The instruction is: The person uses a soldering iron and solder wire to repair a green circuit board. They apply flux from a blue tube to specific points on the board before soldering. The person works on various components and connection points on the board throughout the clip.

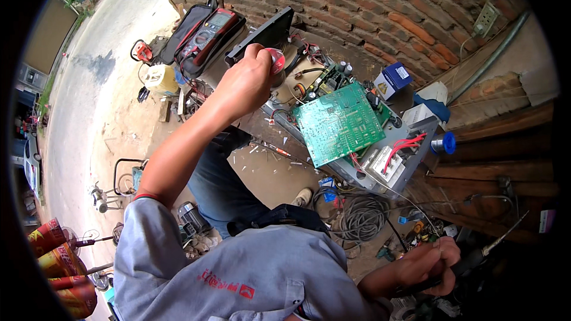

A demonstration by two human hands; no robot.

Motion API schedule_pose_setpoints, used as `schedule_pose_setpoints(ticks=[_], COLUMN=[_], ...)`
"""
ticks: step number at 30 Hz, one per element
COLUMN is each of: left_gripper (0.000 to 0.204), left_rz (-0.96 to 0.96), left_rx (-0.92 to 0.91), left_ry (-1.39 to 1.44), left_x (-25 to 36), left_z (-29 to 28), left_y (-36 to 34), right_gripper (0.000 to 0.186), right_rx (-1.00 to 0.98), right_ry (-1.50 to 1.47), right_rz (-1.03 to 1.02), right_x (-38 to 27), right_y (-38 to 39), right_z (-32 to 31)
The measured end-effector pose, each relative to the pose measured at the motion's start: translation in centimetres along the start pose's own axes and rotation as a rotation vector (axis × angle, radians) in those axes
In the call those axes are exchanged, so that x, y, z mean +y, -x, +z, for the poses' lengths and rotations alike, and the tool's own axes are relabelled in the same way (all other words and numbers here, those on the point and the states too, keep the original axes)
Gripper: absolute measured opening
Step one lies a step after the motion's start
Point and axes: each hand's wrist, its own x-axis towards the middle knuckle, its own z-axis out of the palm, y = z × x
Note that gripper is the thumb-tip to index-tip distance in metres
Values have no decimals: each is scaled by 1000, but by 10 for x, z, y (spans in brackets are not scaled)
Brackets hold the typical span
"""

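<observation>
the work area is hemmed by a brick wall [369,0] behind and timber planks [505,113] at the right; open ground is left toward the concrete yard [101,83] on the left. the green circuit board [340,123] is propped on a grey metal chassis [380,172], with a multimeter [208,35] well apart at the far left. the left hand [247,80] is raised above the board's near corner, its fingers [257,53] curled tight around a small red-topped round tin [276,62]. the right hand [431,264] is held low near the lower edge, fingers wrapped fully around the handle of a soldering iron [488,246], whose tip is pointed up and right.
</observation>
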Motion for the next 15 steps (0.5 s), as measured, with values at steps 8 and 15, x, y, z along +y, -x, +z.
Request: schedule_pose_setpoints(ticks=[8, 15], left_gripper=[27, 28], left_rz=[-93, -116], left_rx=[-68, -11], left_ry=[-197, -247], left_x=[-11, -24], left_z=[27, 33], left_y=[-27, -18], right_gripper=[25, 17], right_rx=[-43, -350], right_ry=[-215, -274], right_rz=[69, 289], right_x=[-15, -27], right_y=[-3, -17], right_z=[31, 40])
